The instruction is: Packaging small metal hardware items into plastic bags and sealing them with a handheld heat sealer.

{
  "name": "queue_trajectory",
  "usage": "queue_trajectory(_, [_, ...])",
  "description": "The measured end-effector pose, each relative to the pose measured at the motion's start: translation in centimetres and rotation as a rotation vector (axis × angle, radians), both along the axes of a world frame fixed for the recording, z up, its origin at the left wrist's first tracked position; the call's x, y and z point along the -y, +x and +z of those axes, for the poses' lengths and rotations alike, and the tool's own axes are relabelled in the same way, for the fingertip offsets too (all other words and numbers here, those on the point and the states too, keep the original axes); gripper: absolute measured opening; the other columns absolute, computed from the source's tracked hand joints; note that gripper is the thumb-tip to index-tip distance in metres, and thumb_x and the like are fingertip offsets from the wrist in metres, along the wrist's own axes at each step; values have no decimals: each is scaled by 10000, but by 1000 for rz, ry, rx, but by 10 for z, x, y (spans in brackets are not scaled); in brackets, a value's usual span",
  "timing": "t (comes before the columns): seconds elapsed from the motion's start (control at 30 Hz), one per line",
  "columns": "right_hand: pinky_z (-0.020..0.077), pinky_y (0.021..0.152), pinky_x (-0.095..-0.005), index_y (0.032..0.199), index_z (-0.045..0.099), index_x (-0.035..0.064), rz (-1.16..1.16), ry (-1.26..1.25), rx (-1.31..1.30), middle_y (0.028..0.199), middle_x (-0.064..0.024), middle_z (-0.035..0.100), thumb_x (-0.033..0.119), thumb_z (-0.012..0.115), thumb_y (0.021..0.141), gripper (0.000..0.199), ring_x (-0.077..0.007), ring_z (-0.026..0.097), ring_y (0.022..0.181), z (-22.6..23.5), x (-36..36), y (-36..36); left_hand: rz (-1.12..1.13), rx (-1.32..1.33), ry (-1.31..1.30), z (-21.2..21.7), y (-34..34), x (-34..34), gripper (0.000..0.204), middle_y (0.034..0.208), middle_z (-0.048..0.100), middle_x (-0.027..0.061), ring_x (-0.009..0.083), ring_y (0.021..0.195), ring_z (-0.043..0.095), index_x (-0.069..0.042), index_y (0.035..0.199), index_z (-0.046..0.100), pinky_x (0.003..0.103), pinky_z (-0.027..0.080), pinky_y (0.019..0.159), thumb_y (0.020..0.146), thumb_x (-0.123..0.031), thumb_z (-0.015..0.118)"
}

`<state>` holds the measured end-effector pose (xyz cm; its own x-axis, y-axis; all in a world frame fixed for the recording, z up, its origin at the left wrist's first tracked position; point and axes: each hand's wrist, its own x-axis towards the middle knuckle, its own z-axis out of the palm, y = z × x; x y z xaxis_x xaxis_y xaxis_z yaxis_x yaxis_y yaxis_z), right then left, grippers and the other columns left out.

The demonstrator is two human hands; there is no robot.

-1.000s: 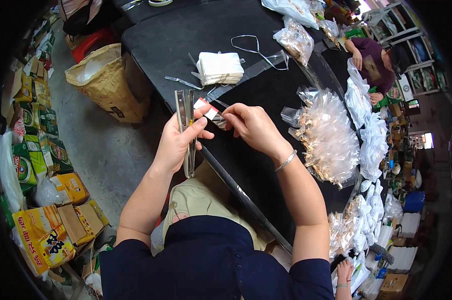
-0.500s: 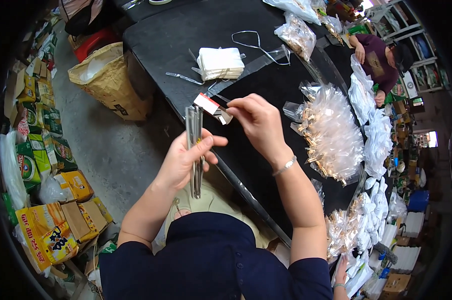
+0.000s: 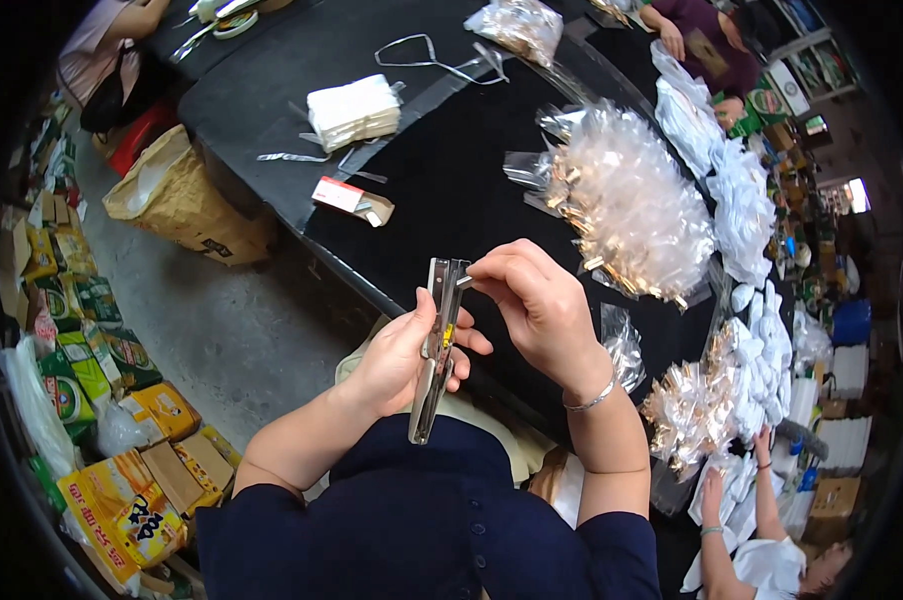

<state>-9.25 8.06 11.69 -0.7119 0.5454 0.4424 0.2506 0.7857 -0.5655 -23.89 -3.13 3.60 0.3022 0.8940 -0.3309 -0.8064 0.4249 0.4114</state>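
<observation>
My left hand [image 3: 412, 352] is wrapped round a metal stapler [image 3: 434, 375], which is held nearly upright above the table's near edge. A small yellow mark shows on the stapler's side. At its upper end, the thumb and fingertips of my right hand [image 3: 542, 310] pinch a short silver strip of staples [image 3: 464, 283]. The strip is against or very close to the stapler; I cannot tell if it is inside. A small red and white staple box [image 3: 340, 195] lies with its end open on the black table [image 3: 442, 190], with silver strips at its opening.
A white stack of bags or sheets [image 3: 354, 110] lies beyond the box. To the right is a large heap of clear-wrapped pieces [image 3: 632, 205], with white bundles [image 3: 747, 210] behind it. A brown paper sack [image 3: 187, 205] stands on the floor at left. Co-workers' hands [image 3: 712, 500] are at right.
My right hand has come from beside the staple box to the stapler's upper end with the staple strip. The stapler has tilted slightly, and the whole view has shifted.
</observation>
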Motion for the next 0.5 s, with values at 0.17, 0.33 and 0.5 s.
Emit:
queue_trajectory(0.17, [535,642,-353,923,629,28,-55,28,8,864,-89,611,-41,698,773,180,-273,637,780,-1,6,32,-58,11,-2,-2,23,-3,553,1037,668,201,204,706,657,-46,1152,542,304,574,614,1060,-519,270])
queue_trajectory(0.33, [536,644,-341,947,649,27,-105,28,-25,889,-100,627,-70,696,779,199,-273,647,772,0,10,64,-126,-8,-49,3,48,-7,531,1035,674,193,210,718,660,-48,1154,542,307,579,620,1065,-502,281])
queue_trajectory(0.5, [536,655,-350,950,638,28,-132,60,35,910,-92,609,-24,680,780,182,-272,626,814,-10,14,92,-194,-22,-49,7,69,-8,521,1030,678,184,209,729,662,-50,1156,542,306,580,619,1065,-498,291])
